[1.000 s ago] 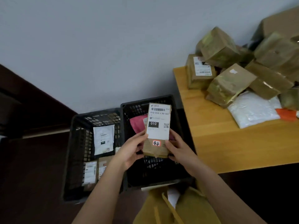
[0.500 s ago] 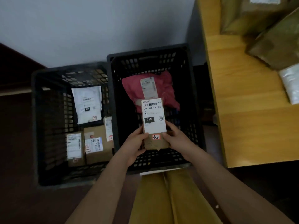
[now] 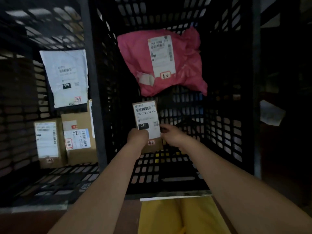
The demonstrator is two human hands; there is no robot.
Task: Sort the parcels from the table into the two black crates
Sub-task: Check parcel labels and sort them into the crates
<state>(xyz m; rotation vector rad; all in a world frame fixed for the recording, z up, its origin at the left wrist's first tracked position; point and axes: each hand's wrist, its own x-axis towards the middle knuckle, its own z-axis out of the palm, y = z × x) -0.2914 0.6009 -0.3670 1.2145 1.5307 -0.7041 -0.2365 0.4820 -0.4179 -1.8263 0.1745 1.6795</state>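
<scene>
Head view: both arms reached down into the right crate [image 3: 253, 98]. The left hand [image 3: 137, 138] gripped the near left edge of a small brown box [image 3: 146, 122], its fingers curled over the box's white label, which read "010". The right hand [image 3: 170, 135] pinched the box's right edge with its fingertips. The box was low inside the right crate, label up, near the crate's front half; whether it touched the mesh floor could not be told. Behind it, at the far end of the same crate, lay a pink bag [image 3: 182, 65] with a white label, apart from the box.

The left crate [image 3: 22, 115] stood just beside the right one, their walls touching. In it lay a white bag [image 3: 65, 78] marked "010" toward the back, and two brown cartons [image 3: 79, 137] side by side nearer the front, each labelled. Yellow trousers [image 3: 177, 215] showed at the bottom edge, below the crate's near rim
</scene>
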